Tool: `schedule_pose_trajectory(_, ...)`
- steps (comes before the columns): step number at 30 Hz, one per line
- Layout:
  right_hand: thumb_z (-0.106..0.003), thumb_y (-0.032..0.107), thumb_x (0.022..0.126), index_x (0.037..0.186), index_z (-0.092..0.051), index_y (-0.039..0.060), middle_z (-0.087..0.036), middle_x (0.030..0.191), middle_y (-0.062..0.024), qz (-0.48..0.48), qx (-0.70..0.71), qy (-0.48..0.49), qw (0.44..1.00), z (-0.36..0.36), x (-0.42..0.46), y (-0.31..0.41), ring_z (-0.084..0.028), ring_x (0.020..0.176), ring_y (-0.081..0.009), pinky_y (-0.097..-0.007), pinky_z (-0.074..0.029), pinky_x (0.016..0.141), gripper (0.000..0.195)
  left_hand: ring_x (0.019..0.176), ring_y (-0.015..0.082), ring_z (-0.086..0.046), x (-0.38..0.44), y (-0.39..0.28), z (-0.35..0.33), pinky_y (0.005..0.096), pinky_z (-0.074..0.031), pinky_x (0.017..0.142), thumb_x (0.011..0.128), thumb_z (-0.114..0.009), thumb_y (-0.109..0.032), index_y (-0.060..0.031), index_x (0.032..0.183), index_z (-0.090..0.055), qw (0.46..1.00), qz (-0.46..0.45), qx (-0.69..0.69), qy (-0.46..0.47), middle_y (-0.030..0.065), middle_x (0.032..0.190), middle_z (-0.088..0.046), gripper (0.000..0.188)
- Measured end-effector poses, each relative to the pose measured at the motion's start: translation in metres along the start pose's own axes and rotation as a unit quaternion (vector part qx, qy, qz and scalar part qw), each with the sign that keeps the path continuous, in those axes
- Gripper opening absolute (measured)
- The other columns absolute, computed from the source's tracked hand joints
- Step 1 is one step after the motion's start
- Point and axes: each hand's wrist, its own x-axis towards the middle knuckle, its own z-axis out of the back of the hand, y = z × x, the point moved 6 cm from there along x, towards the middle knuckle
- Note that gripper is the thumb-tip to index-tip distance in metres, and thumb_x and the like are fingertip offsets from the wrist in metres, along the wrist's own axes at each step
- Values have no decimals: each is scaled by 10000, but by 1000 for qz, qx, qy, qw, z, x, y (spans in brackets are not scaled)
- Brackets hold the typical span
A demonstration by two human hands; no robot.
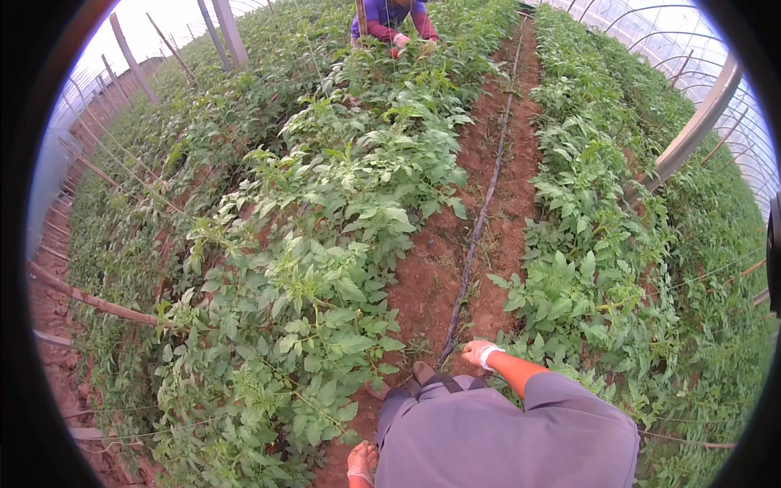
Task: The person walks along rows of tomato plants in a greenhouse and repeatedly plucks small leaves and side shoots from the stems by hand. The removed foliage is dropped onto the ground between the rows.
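My right hand (pixel 479 354), in a thin clear glove, hangs over the soil path at the edge of the right row of tomato plants (pixel 558 293). My left hand (pixel 362 459), also gloved, is low beside my body, near the leaves of the left row of tomato plants (pixel 335 329). Its fingers look curled; whether anything lies inside either hand cannot be told. A dark drip irrigation hose (pixel 468 262) runs along the path ahead of my shoes.
A co-worker (pixel 390 24) leans over the left row farther up. A pale post (pixel 695 131) slants at the right. A wooden pole (pixel 100 305) reaches in from the left. Strings cross the plants, and the greenhouse's arched frame (pixel 653 9) curves above.
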Motion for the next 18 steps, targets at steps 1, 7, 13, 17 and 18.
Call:
schedule_pose_trajectory(1,-614,393,860,1130,-714,152,-707,1128,-144,1,-3,-1,1000,-1,3,-2,-659,1072,-334,-412,-509,922,376,570,126,-597,0,1,0,247,-446,453,966,-629,-190,-156,972,-594,1000,2,4,-6,-2,737,-647,49)
schedule_pose_trajectory(7,-611,386,862,1137,-708,152,-701,1141,-143,-3,1,3,1000,0,-1,2,-652,1078,-338,-413,-504,929,374,616,139,-616,7,12,9,273,-472,478,976,-609,-188,-151,1055,-598,1000,-1,-21,11,23,814,-673,88)
schedule_pose_trajectory(13,-617,381,873,1128,-707,127,-721,1075,-136,9,-8,13,1000,3,1,3,-671,1031,-319,-409,-514,898,371,645,134,-625,1,16,7,267,-477,510,986,-594,-201,-160,1093,-602,999,-15,-42,6,18,844,-682,115)
schedule_pose_trajectory(17,-622,358,880,1124,-707,103,-732,1019,-139,5,-22,28,999,13,-4,22,-682,995,-307,-396,-522,873,363,671,132,-622,-3,31,23,276,-494,553,984,-598,-211,-168,1126,-606,998,2,-42,-46,9,867,-682,148)
schedule_pose_trajectory(18,-619,359,877,1135,-704,109,-720,1064,-143,1,-21,38,999,11,-1,22,-670,1031,-314,-399,-512,901,369,682,135,-618,-5,36,26,290,-501,558,980,-608,-218,-171,1130,-603,996,-3,-65,-55,11,895,-680,157)
